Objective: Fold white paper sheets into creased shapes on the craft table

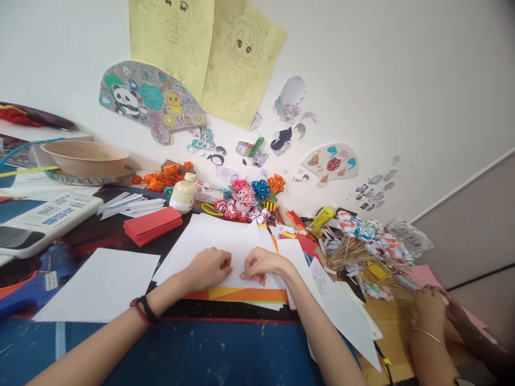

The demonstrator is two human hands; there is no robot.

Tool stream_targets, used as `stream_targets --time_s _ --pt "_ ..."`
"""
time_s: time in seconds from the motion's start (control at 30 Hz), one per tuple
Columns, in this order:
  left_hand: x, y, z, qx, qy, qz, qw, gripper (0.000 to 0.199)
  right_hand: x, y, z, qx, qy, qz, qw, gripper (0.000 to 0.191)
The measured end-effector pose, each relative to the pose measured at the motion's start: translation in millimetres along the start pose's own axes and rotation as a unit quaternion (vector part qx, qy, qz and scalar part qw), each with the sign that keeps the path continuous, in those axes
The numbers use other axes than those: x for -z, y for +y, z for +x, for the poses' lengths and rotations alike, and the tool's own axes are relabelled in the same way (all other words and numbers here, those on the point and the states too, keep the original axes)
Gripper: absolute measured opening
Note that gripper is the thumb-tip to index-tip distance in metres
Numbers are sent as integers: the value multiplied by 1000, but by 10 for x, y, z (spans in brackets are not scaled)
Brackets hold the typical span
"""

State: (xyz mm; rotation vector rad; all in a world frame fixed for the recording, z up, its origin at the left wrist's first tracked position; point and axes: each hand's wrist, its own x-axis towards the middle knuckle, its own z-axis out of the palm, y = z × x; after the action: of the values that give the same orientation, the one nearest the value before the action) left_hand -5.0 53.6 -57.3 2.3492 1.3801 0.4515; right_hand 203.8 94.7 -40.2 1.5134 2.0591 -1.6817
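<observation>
A stack of white paper (181, 249) lies in the middle of the table, with orange and yellow sheets (249, 295) showing under its near edge. My left hand (210, 268) rests on the white paper, its fingers curled in; whatever they may hold is hidden. To its right, my right hand (261, 265) is over the same paper with thumb and fingers bent together, and nothing can be made out between them. The two hands are apart. A separate white sheet (96, 287) lies at the left, near my left forearm.
Behind the paper stand a glue bottle (184, 194) and beaded flowers (261, 190). Red paper slips (153, 225) lie left, beyond a blue glue gun (36, 287). Wooden sticks (348, 253) and wrapped lollipops (374, 236) are at the right, near another person's hands (432, 305).
</observation>
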Motion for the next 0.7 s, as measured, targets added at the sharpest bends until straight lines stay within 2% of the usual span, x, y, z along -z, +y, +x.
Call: stream_targets --time_s 0.27,0.7 --pt "-4 -4 -9 1 4 -3 1000 20 218 306 -192 -42 49 23 998 34" --pt "2 -11 -23 -6 5 -2 1000 19 460 585 -432 -94 113 11 989 34"
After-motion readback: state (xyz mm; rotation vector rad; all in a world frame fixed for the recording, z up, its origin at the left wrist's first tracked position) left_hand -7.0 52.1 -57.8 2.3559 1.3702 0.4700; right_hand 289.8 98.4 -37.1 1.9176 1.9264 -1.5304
